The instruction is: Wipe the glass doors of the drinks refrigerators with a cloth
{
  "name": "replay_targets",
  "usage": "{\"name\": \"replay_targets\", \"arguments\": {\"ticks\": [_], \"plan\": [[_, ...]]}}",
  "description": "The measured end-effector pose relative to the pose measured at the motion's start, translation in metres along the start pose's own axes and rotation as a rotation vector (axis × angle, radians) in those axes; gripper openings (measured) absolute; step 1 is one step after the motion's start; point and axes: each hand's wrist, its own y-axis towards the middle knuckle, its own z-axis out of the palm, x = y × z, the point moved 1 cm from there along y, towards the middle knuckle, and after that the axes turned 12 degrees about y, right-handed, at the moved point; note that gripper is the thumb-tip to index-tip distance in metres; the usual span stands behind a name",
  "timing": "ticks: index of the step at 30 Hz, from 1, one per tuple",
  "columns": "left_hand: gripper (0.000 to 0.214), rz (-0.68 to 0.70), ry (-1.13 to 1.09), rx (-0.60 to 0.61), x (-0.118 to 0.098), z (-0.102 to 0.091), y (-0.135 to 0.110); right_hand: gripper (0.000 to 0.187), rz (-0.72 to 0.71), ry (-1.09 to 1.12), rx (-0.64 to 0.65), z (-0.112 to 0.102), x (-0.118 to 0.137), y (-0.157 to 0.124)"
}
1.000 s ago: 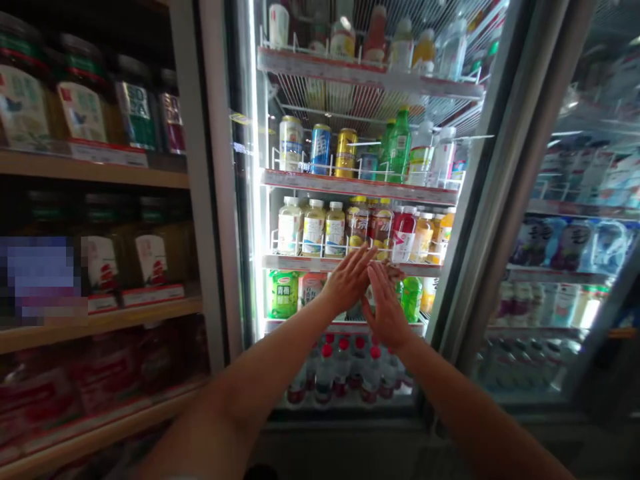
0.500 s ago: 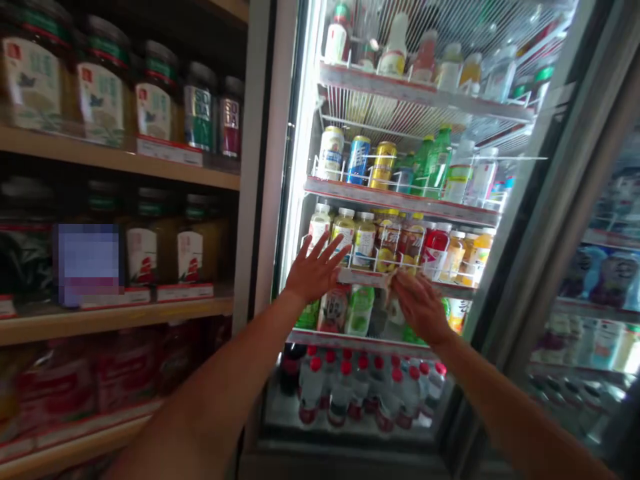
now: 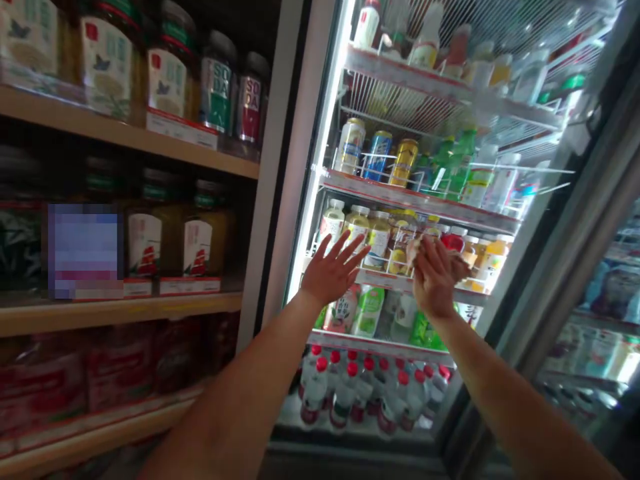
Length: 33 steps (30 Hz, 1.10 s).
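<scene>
My left hand (image 3: 331,272) is spread flat, fingers apart, in front of the lit drinks cooler, over a row of bottles with pale caps (image 3: 379,233). It holds nothing. To its right, my right hand (image 3: 433,279) is closed on a crumpled beige cloth (image 3: 459,267), which sticks out on both sides of the fingers. The cloth covers part of the bottles behind it, near a red-capped bottle (image 3: 454,238). A glass door seems to lie between my hands and the drinks; whether both hands touch it I cannot tell.
At left, a wooden shelf (image 3: 125,137) bears large bottles and two soda cans. A grey cooler frame (image 3: 273,167) divides it from the cooler. Red-capped bottles (image 3: 353,380) fill the cooler's bottom. Another cooler (image 3: 610,280) stands at right.
My right hand has moved up with the cloth, and its fingers now point upward. The left hand stays spread. The view has shifted and tilted slightly.
</scene>
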Motion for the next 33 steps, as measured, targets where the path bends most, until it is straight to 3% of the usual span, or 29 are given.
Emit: {"name": "replay_targets", "arguments": {"ticks": [2,5,7,9,12,14,19,21,25,27,30,31,33], "plan": [[0.065,-0.001,-0.005,0.008,0.000,0.000,0.000,0.036,0.074,0.009,0.008,0.005,0.009,-0.003],[0.062,-0.002,-0.009,0.012,0.000,-0.001,0.000,0.048,-0.151,0.176,0.323,0.011,0.037,-0.018],[0.061,0.002,-0.010,0.011,0.001,-0.001,0.001,0.053,-0.252,0.261,0.449,0.011,0.044,-0.018],[0.060,0.002,-0.012,0.004,0.001,-0.001,0.002,0.051,-0.127,0.227,0.384,0.008,0.033,-0.004],[0.061,-0.001,-0.016,0.003,0.001,0.000,0.003,0.046,0.179,0.105,0.084,0.003,0.011,0.015],[0.062,-0.003,-0.009,0.003,0.000,0.000,0.003,0.044,0.199,0.083,-0.012,0.001,0.011,0.012],[0.065,-0.006,0.000,0.012,0.000,0.000,0.003,0.042,-0.313,0.270,0.374,0.000,0.036,-0.020],[0.066,-0.004,-0.004,0.016,0.001,0.000,0.003,0.041,-0.235,0.250,0.326,-0.002,0.027,-0.016],[0.067,0.001,0.003,-0.005,0.001,-0.002,0.004,0.042,0.125,0.139,0.026,-0.003,0.006,-0.007],[0.069,0.003,0.007,-0.014,0.001,-0.002,0.004,0.043,0.042,0.183,0.077,-0.002,0.012,-0.018],[0.071,0.002,0.008,-0.010,0.001,-0.001,0.004,0.046,-0.309,0.290,0.382,-0.002,0.026,-0.040],[0.072,0.000,0.009,-0.009,0.001,-0.001,0.004,0.046,-0.359,0.292,0.434,-0.003,0.025,-0.043],[0.073,0.002,0.011,-0.007,0.001,-0.001,0.004,0.047,-0.281,0.246,0.391,-0.006,0.014,-0.040]]}}
